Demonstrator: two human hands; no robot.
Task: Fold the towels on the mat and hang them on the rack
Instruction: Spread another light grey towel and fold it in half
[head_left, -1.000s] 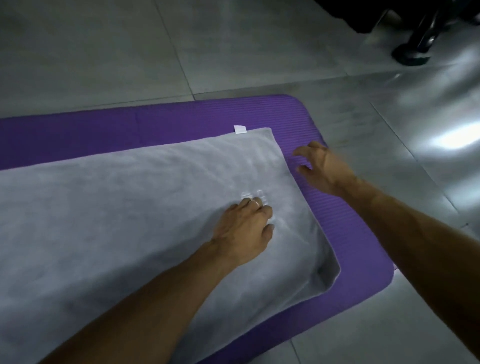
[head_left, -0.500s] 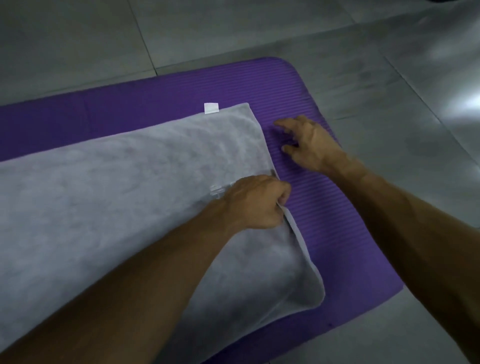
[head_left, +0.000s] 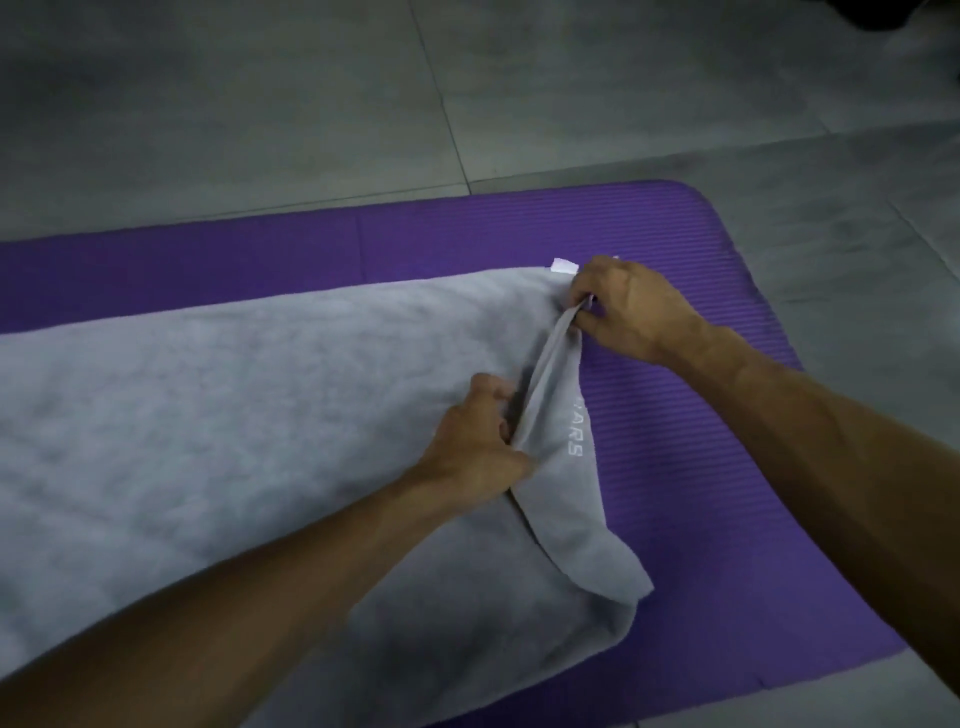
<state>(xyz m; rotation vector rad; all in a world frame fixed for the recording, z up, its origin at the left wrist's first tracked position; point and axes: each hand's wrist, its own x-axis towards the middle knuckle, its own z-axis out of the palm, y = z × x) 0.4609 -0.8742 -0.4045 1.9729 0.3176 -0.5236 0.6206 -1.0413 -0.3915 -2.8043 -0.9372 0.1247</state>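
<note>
Grey towel (head_left: 218, 431) lies spread on the purple mat (head_left: 701, 415), covering most of it; mat shows along the far side and at the right end. Mat is ribbed, rounded far-right corner, flat on the floor (head_left: 260, 104).

My left hand (head_left: 478, 447) grips the towel's right edge partway along, fingers curled into the cloth, thumb on the raised layer. My right hand (head_left: 628, 306) pinches the same edge at the far-right corner, just beside the small white tag (head_left: 564, 265). Hands are apart, each clamped on the towel, with the top layer lifted into a ridge between them. Both forearms are bare.

Pale lettering (head_left: 575, 431) runs along the lifted edge; only "ARS" is readable. The near-right corner of the towel is rumpled, one flap lying over another, still on the mat.

Floor is large grey tiles with thin grout lines, dull sheen, dim light. Something dark (head_left: 883, 13) at the top-right edge, can't tell what.
</note>
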